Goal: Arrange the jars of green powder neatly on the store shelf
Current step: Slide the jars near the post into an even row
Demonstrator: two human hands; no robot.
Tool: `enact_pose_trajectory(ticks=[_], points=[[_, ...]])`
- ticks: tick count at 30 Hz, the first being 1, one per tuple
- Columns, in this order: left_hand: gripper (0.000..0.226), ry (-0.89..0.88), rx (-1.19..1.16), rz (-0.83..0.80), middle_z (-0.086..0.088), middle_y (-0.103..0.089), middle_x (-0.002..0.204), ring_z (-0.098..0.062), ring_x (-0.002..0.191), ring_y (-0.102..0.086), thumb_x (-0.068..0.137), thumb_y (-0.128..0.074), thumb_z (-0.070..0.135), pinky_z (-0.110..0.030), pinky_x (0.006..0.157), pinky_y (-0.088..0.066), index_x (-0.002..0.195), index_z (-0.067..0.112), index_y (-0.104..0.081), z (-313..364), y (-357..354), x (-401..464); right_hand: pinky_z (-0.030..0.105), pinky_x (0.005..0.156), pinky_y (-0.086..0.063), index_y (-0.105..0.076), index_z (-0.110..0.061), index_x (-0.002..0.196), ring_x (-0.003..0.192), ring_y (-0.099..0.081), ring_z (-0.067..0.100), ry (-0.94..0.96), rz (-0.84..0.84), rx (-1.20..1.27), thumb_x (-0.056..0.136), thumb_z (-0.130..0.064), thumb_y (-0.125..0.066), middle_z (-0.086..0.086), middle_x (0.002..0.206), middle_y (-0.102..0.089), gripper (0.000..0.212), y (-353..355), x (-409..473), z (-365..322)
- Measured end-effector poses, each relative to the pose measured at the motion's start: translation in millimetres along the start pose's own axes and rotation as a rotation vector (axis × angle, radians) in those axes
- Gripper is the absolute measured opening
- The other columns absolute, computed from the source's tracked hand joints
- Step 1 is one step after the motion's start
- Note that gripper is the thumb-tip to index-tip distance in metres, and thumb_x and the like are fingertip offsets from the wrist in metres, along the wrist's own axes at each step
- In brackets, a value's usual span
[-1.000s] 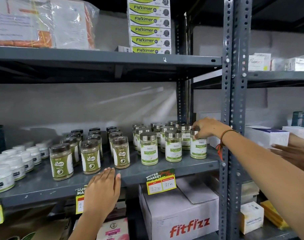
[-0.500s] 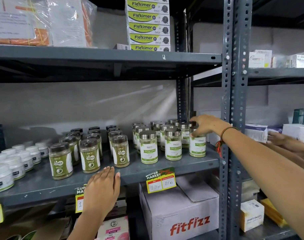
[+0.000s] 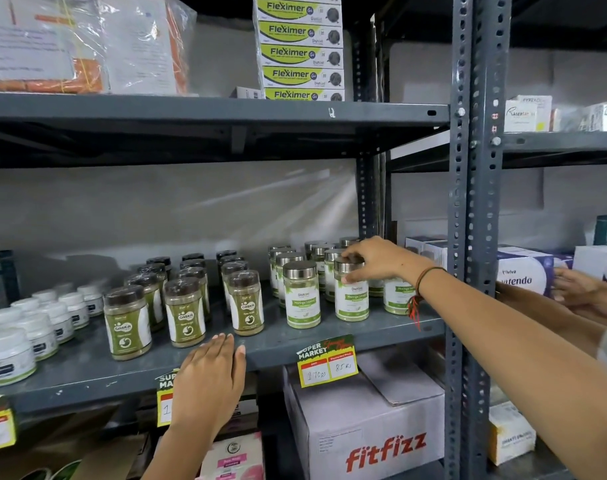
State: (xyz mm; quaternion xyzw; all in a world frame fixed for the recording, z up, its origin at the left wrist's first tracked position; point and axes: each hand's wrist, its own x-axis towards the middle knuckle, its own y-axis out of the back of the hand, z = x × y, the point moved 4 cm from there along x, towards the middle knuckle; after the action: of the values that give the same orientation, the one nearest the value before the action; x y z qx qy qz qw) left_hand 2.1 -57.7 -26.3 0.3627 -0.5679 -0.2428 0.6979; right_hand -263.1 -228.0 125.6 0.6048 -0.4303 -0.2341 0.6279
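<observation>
I stand before a grey metal rack whose perforated upright post (image 3: 468, 237) rises the full height in front of me. Left of that post, an upper shelf board (image 3: 208, 110) and a lower shelf board (image 3: 329, 336) run off toward the left edge. Right of the post, a second bay carries its own shelf board (image 3: 565, 142) at about the upper level. Behind the post, further back, a second perforated upright (image 3: 366, 202) stands against the wall (image 3: 122, 209), which is plain, pale grey and matte. On that wall, left of the post, streaks of light (image 3: 270, 199) fan out. Above the upper shelves it is dark.
</observation>
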Motion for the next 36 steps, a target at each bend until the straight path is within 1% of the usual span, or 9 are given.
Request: enact_pose_trajectory(ticks=[8,11,14,18,21,23,28,31,36], points=[[0.059,-0.010,-0.005,0.004,-0.012,-0.071,0.109,-0.025,0.102,-0.066,0.094,-0.027,0.045,-0.041,0.090,-0.051,0.110,0.006,-0.069,0,0,0,0.043,0.095,-0.054,-0.065,-0.018,0.125,0.108,-0.064,0.023,-0.024,0.068,-0.066,0.074,-0.060,-0.072,0.003,0.122,-0.068,0.067,1,1,2],[0.059,-0.011,-0.011,0.007,-0.012,-0.071,0.110,-0.026,0.102,-0.066,0.094,-0.027,0.045,-0.041,0.090,-0.051,0.110,0.006,-0.069,0,0,1,0.045,0.097,-0.052,-0.055,-0.023,0.138,0.116,-0.061,0.026,-0.045,0.033,-0.083,0.073,-0.065,-0.071,0.004,0.132,-0.063,0.079,5,1,-1],[0.060,-0.012,-0.018,0.010,-0.011,-0.070,0.112,-0.025,0.104,-0.065,0.094,-0.026,0.045,-0.041,0.091,-0.051,0.112,0.007,-0.069,0,0,1,0.047,0.097,-0.052,-0.048,-0.023,0.144,0.123,-0.059,0.030,-0.019,0.138,-0.080,0.070,-0.079,-0.060,0.008,0.138,-0.060,0.093,13,4,-14],[0.060,-0.009,-0.017,0.011,-0.010,-0.069,0.115,-0.024,0.107,-0.064,0.095,-0.024,0.046,-0.040,0.094,-0.049,0.114,0.009,-0.068,-1,-1,1,0.046,0.096,-0.052,-0.050,-0.024,0.143,0.123,-0.059,0.025,0.151,0.288,0.050,0.077,-0.080,-0.051,0.004,0.140,-0.060,0.086,15,10,-66],[0.060,-0.009,-0.019,0.010,-0.009,-0.069,0.116,-0.023,0.108,-0.063,0.095,-0.025,0.046,-0.040,0.095,-0.049,0.115,0.009,-0.067,-1,-1,1,0.045,0.103,-0.048,-0.051,-0.023,0.144,0.129,-0.055,0.022,0.298,0.216,0.067,0.084,-0.069,-0.054,0.003,0.144,-0.056,0.076,2,18,-113],[0.059,-0.013,-0.020,0.008,-0.008,-0.069,0.117,-0.023,0.109,-0.063,0.095,-0.025,0.046,-0.039,0.096,-0.048,0.116,0.010,-0.067,-1,-1,1,0.049,0.103,-0.048,-0.048,-0.025,0.145,0.129,-0.055,0.026,0.340,0.135,0.023,0.084,-0.069,-0.053,0.005,0.145,-0.056,0.076,-11,27,-137],[0.058,-0.019,-0.026,0.013,-0.007,-0.068,0.120,-0.021,0.112,-0.061,0.096,-0.024,0.046,-0.038,0.098,-0.045,0.119,0.011,-0.064,-2,0,2,0.046,0.101,-0.047,-0.046,-0.024,0.147,0.127,-0.055,0.031,0.371,0.044,-0.116,0.082,-0.073,-0.054,0.008,0.140,-0.059,0.082,-31,47,-171],[0.060,-0.031,-0.035,0.012,-0.006,-0.064,0.126,-0.020,0.118,-0.057,0.096,-0.022,0.047,-0.036,0.102,-0.042,0.124,0.012,-0.061,-2,0,2,0.043,0.106,-0.044,-0.045,-0.018,0.148,0.132,-0.051,0.031,0.354,-0.017,-0.077,0.084,-0.063,-0.062,0.009,0.147,-0.053,0.080,-39,54,-177],[0.061,-0.050,-0.031,0.028,-0.005,-0.060,0.132,-0.017,0.124,-0.051,0.097,-0.018,0.047,-0.032,0.107,-0.036,0.128,0.012,-0.057,-1,0,3,0.040,0.103,-0.046,-0.053,-0.016,0.142,0.128,-0.055,0.028,0.370,0.006,-0.024,0.081,-0.060,-0.067,0.007,0.141,-0.059,0.076,-40,55,-186]])
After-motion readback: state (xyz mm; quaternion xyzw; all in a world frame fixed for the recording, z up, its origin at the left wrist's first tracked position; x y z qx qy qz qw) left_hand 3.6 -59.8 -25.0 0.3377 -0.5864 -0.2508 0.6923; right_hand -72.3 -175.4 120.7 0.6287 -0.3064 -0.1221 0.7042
